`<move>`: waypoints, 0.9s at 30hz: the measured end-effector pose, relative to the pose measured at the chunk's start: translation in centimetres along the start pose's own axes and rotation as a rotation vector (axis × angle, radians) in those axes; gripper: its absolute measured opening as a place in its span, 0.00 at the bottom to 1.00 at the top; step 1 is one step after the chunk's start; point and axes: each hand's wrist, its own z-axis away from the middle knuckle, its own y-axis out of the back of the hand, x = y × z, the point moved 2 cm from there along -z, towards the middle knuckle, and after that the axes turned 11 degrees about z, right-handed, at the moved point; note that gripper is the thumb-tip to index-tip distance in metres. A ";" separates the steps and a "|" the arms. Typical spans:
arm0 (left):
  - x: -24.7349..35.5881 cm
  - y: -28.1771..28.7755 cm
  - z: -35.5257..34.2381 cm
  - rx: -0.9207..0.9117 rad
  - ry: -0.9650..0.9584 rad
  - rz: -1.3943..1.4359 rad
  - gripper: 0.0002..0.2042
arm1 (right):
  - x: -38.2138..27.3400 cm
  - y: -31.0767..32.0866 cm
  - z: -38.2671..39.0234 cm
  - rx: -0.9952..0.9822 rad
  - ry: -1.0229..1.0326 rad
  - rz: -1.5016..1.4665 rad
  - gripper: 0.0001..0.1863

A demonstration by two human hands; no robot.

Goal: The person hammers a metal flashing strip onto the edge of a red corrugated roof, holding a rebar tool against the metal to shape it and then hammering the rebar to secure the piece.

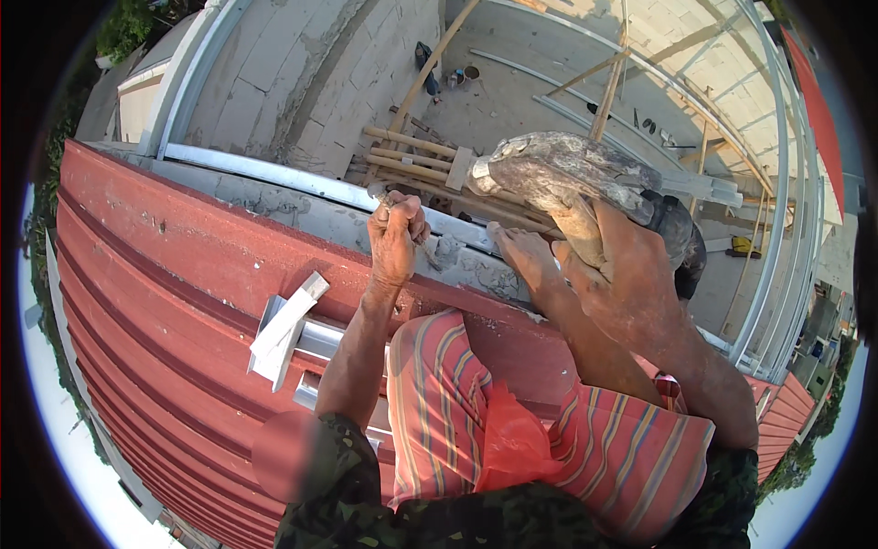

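My left hand (398,233) is closed in a pinch at the silver metal channel (283,176) along the wall top. A small greyish tip pokes up from its fingers, too small to name. To the right, my right hand (622,261) is wrapped round a bulky, dust-smeared grey tool (567,169). It is roughly drill-shaped, with a pale blunt tip pointing left toward my left hand and a dark part at its right end. The tip is apart from the channel. Below it, my bare foot (521,247) rests by the channel on the rough concrete wall top (265,199).
Red ribbed roofing sheet (165,274) slopes away at left. Cut metal channel pieces (291,329) lie on it beside my left forearm. Striped cloth (439,393) covers my lap. Beyond the wall is a drop to a concrete floor (512,119), with wooden poles (412,151) rising from below.
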 end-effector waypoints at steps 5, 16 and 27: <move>2.6 -1.2 -1.4 -0.111 -0.036 0.114 0.13 | 3.7 0.1 1.6 -0.080 -0.269 -0.061 0.13; 1.1 -1.7 -1.8 -0.322 0.224 0.037 0.13 | 6.5 -2.8 2.1 -0.259 -0.448 -0.174 0.15; 0.7 0.0 0.5 -0.263 0.241 -0.032 0.13 | 6.6 -4.7 1.9 -0.421 -0.303 -0.130 0.24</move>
